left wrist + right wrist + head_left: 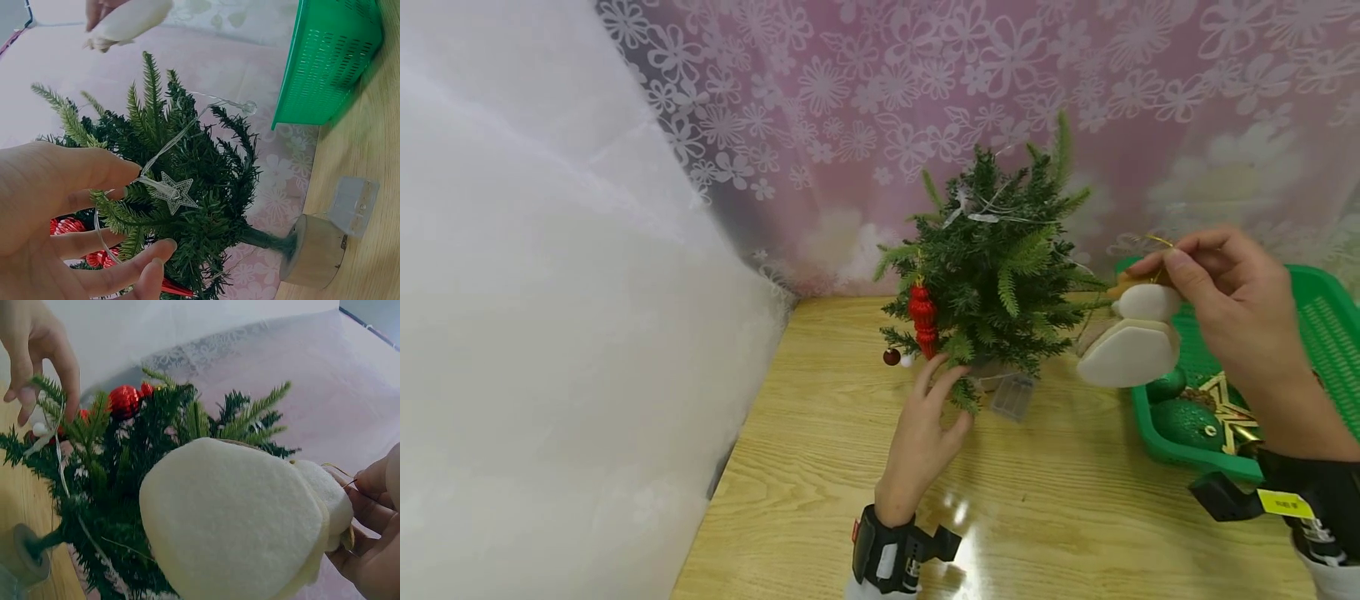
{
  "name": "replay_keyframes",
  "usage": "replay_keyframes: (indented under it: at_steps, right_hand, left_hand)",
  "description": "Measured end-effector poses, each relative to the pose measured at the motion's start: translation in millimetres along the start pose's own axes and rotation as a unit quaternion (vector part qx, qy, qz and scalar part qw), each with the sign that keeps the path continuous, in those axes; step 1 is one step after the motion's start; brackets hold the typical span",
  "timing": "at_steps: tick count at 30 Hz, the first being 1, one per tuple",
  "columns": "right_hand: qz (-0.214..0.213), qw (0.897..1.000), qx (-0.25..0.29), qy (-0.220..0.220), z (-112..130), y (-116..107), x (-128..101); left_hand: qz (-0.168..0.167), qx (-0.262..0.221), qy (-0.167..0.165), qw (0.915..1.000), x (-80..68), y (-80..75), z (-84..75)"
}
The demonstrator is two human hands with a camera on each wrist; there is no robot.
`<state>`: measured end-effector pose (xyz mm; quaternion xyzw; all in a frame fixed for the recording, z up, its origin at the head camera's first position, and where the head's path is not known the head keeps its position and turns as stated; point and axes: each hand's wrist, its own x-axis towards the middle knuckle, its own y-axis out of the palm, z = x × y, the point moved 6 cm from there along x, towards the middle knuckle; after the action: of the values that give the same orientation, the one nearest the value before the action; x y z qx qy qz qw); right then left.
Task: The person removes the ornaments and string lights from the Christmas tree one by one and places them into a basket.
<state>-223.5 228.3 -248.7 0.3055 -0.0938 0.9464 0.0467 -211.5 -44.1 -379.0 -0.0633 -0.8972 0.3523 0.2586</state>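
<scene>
A small artificial Christmas tree (992, 267) stands on the wooden table, with a red ornament (923, 317) hanging at its left side. My left hand (925, 442) is at the lower front branches, its fingers spread and touching the greenery. In the left wrist view, a clear star light (175, 194) on a wire lies just beyond that hand's thumb. To the right of the tree, my right hand (1240, 300) pinches the gold cord of a white plush ornament (1131, 350) with a small head and wide body. Its pale underside fills much of the right wrist view.
At the right stands a green plastic basket (1165, 446) holding green baubles (1187, 425) and gold star ornaments (1228, 408). A clear battery box (1013, 397) lies by the tree's wooden base (312, 253). Behind hangs a pink floral curtain (865, 150); white sheeting (550, 333) is at left.
</scene>
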Motion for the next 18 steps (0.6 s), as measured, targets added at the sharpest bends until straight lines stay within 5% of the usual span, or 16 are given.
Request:
replay_keyframes:
  at_steps: [18]
  right_hand:
    - [-0.01, 0.987, -0.145, 0.07, -75.2, -60.5, -29.8]
  left_hand:
    - [-0.013, -0.005, -0.014, 0.9998, -4.7, -3.9, 4.2]
